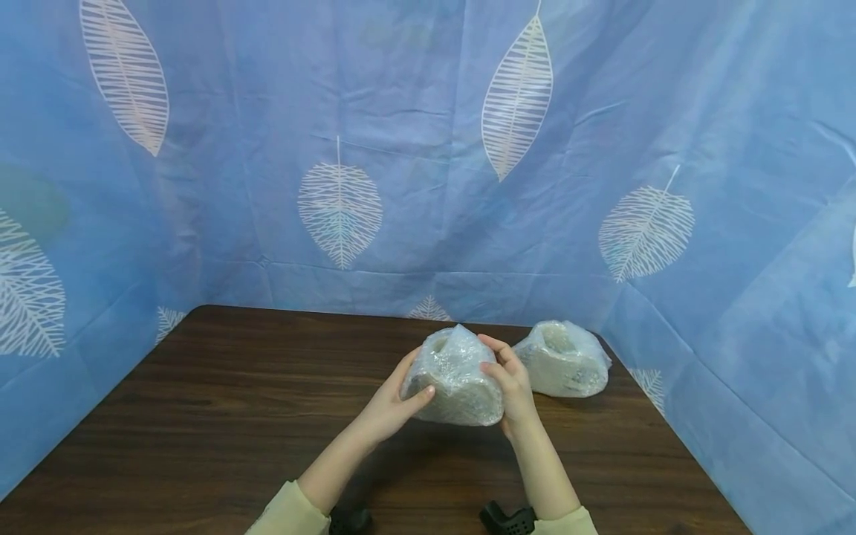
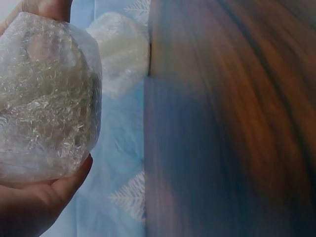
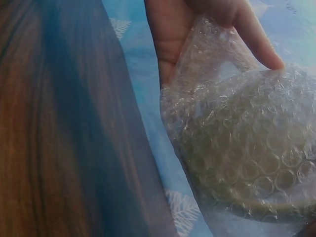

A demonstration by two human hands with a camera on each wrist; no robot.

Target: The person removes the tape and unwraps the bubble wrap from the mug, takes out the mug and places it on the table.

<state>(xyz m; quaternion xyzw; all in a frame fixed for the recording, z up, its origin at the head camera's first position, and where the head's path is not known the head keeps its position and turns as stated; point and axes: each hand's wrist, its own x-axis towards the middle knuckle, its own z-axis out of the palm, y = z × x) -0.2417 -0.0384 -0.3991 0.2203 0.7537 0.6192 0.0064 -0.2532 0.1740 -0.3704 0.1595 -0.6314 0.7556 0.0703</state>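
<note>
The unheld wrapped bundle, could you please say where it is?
In the head view, the bundle sits on the table near its far right corner, right of the right hand.

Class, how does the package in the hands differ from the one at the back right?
The held package is gripped by the left hand and right hand; the back package rests on the table. The held package is nearer the head camera; the back package sits near the table's far right corner. Both are covered in clear plastic.

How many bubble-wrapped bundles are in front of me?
2. The held bundle is between the left hand and right hand; the other bundle sits on the table, toward its far right corner. No others show.
</note>
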